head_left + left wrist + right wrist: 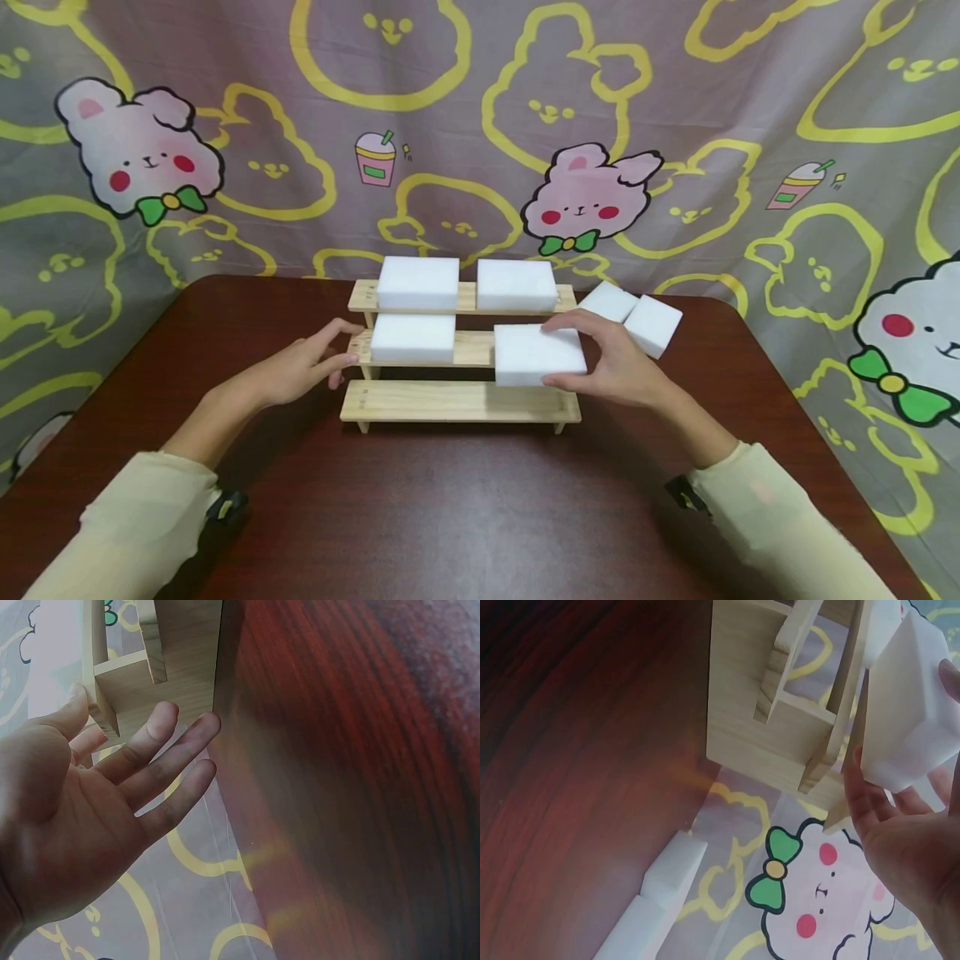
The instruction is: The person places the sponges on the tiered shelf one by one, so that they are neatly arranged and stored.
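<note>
A three-tier wooden rack stands on the table. My right hand grips a white foam block between thumb and fingers, at the right end of the middle tier. The right wrist view shows this block tilted beside the rack, its contact with the tier hard to tell. My left hand touches the left end of the middle tier, its fingers loosely extended and holding no block. Another white block sits on the middle tier's left. Two more, a left block and a right block, rest on the top tier.
Right of the rack, two loose white blocks, one and another, lie side by side on the dark red-brown table. A patterned curtain hangs behind the table and along its sides.
</note>
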Tool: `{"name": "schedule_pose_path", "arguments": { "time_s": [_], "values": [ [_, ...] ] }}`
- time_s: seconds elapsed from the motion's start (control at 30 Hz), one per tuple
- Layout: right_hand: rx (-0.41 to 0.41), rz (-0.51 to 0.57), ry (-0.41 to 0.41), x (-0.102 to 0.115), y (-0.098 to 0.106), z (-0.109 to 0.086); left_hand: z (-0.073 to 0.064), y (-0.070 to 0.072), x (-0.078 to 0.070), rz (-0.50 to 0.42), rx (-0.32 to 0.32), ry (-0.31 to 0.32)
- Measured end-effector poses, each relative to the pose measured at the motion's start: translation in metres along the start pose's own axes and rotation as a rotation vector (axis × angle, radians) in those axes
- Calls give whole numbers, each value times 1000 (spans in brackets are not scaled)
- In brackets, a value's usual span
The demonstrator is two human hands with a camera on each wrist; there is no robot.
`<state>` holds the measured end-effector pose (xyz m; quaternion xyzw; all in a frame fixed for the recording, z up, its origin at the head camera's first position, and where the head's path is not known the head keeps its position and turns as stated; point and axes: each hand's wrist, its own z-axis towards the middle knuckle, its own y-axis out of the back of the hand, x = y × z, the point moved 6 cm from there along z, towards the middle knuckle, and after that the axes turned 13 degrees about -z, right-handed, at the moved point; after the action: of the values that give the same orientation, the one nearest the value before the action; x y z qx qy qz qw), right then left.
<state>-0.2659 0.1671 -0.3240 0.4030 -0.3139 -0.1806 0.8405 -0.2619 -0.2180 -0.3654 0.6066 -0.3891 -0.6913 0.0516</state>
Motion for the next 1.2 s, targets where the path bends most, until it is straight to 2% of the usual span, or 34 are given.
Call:
{"name": "schedule_pose_path", "arguments": {
  "time_s": [0.43,0.6,0.73,0.93,1.2],
  "values": [
    [-5,-30,-46,4,-13,6,-1,-1,-3,-11,-8,-22],
    [-10,-57,-25,5,-17,10,-1,-1,-2,-7,-14,-38],
    [-5,-94,4,4,-20,13,-1,-1,-3,-15,-6,-19],
    [30,-152,-4,4,-22,11,-1,-2,-5,-11,-3,-2],
    [81,-148,-33,3,-17,1,0,-1,0,1,-4,0]
  ]
}}
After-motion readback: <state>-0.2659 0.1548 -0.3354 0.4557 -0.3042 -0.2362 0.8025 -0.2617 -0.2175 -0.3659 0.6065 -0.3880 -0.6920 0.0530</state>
